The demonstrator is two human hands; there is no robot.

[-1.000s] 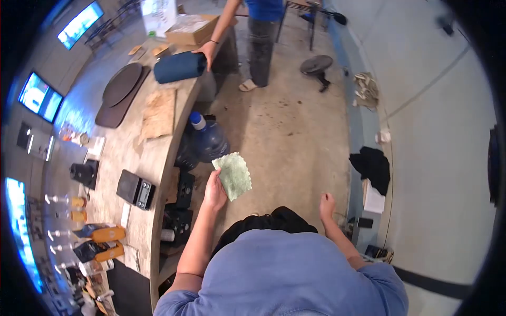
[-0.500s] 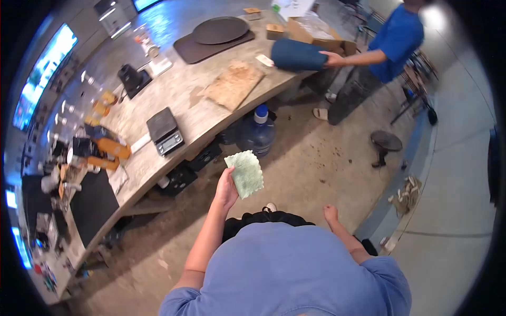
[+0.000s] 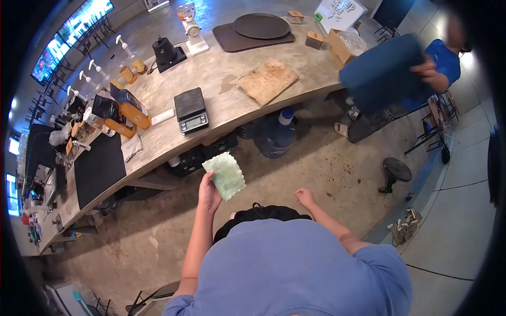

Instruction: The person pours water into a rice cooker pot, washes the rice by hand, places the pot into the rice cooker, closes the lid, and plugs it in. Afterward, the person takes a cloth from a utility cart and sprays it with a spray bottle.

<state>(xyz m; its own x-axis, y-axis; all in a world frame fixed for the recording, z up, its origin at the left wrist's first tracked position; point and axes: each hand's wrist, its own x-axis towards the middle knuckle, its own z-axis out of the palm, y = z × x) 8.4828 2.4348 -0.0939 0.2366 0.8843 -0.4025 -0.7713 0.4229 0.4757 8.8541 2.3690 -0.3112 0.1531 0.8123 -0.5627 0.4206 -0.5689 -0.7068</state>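
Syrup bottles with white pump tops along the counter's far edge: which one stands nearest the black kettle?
The amber pump bottle at the right end of the row. It stands just left of the black kettle; the other bottles trail off further left.

I see a mottled green cloth [image 3: 225,176] with scalloped edges; a grey counter [image 3: 221,100]. A co-worker's bundle [image 3: 382,73] is dark blue.

One head-worn fisheye view looks steeply down over the wearer's shoulders; the bench [image 3: 221,100] curves across the upper left, the floor [image 3: 316,168] fills the centre.
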